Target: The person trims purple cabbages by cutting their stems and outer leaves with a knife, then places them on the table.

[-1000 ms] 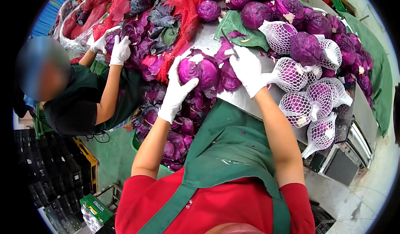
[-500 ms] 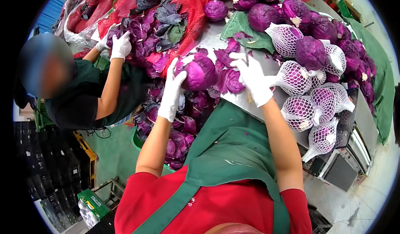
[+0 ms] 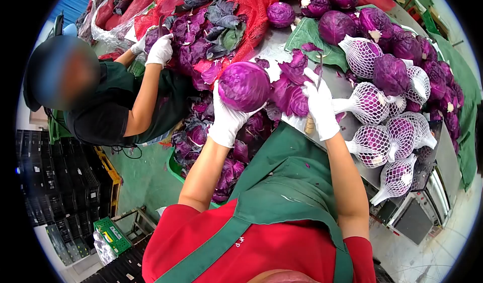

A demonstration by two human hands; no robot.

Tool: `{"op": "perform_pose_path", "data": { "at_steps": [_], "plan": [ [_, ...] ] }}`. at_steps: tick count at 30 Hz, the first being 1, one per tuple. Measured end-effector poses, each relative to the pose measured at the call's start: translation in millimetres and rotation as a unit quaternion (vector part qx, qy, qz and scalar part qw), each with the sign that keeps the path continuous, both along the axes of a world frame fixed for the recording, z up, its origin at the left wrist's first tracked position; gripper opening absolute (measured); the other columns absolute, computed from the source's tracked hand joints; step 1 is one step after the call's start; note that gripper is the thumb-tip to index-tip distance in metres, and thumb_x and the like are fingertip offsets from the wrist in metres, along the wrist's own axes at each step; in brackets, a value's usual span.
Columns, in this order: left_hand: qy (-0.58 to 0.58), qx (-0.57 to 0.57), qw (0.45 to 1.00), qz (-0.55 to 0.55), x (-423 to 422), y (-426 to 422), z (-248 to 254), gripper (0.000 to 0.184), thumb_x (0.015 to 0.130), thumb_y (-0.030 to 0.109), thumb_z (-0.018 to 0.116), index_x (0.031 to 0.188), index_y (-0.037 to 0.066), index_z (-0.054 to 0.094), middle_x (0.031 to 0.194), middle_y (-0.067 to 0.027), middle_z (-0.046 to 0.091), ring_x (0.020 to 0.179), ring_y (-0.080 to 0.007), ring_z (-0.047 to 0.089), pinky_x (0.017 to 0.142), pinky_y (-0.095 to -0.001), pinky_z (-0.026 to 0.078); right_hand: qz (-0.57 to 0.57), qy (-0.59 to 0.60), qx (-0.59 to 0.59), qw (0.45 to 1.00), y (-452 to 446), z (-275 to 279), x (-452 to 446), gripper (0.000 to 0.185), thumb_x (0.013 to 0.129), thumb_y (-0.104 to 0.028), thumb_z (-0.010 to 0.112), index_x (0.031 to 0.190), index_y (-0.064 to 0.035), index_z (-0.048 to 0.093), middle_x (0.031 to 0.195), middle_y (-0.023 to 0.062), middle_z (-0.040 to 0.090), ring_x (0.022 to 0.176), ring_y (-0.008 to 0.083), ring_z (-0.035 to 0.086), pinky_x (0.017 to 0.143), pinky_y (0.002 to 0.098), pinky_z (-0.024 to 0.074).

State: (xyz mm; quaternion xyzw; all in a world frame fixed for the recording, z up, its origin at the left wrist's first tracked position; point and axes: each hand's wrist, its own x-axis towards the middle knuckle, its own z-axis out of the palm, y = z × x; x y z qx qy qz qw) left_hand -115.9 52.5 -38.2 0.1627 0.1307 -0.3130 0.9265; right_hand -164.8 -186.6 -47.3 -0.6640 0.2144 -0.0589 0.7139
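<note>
A round purple cabbage [image 3: 244, 86] rests in my left hand [image 3: 227, 122], white-gloved, with the fingers under and beside it. My right hand [image 3: 320, 107], also gloved, is closed around a knife [image 3: 309, 123]; its wooden handle shows below the hand and the blade points up. Loose purple leaves [image 3: 291, 92] lie on the metal table [image 3: 344, 87] between my two hands. Just right of my right hand are cabbages in white foam nets [image 3: 371, 103]. Below the held cabbage lies a heap of cut leaves [image 3: 234, 169].
Bare cabbages [image 3: 336, 27] are piled at the upper right beside a green cloth [image 3: 302, 33]. At the left a co-worker [image 3: 113, 96] holds a cabbage and a knife near a red mesh sack [image 3: 254, 11]. Black crates [image 3: 65, 177] stand lower left.
The cabbage in my left hand has turned, its pale stem end no longer facing up. The knife in my right hand now points upward, and the whole view has shifted slightly.
</note>
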Motion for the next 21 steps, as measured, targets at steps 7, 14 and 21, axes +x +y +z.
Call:
{"op": "perform_pose_path", "data": {
  "at_steps": [7,14,21],
  "plan": [
    [0.008,-0.056,0.998,0.019,-12,14,12,0.071,0.093,0.063,0.041,0.15,0.019,0.035,0.155,-0.0145,0.034,0.141,-0.0411,0.033,0.11,-0.0643,0.032,0.086,-0.037,0.04,0.995,41,-43,7,0.05,0.093,-0.008,0.048,0.143,-0.004,0.048,0.126,0.0112,0.061,0.094,0.0103,0.056,0.082,0.0269,0.0486],
    [0.011,-0.23,0.973,-0.028,-20,34,-10,0.072,0.095,0.056,0.043,0.151,0.012,0.031,0.154,-0.0178,0.034,0.145,-0.0408,0.027,0.111,-0.0657,0.031,0.166,0.009,0.228,0.959,62,22,-37,0.035,0.098,-0.013,0.045,0.129,-0.0019,0.057,0.099,0.0077,0.066,0.063,0.0084,0.058,0.057,0.0197,0.0468],
    [-0.083,-0.012,0.996,0.009,-19,8,33,0.076,0.09,0.06,0.056,0.147,0.015,0.035,0.148,-0.0142,0.042,0.136,-0.0348,0.043,0.111,-0.0552,0.039,0.096,-0.019,0.193,0.976,17,48,-81,0.038,0.102,-0.023,0.047,0.13,0.0006,0.056,0.101,0.0084,0.069,0.056,0.0049,0.055,0.045,0.0168,0.0369]
  ]
}}
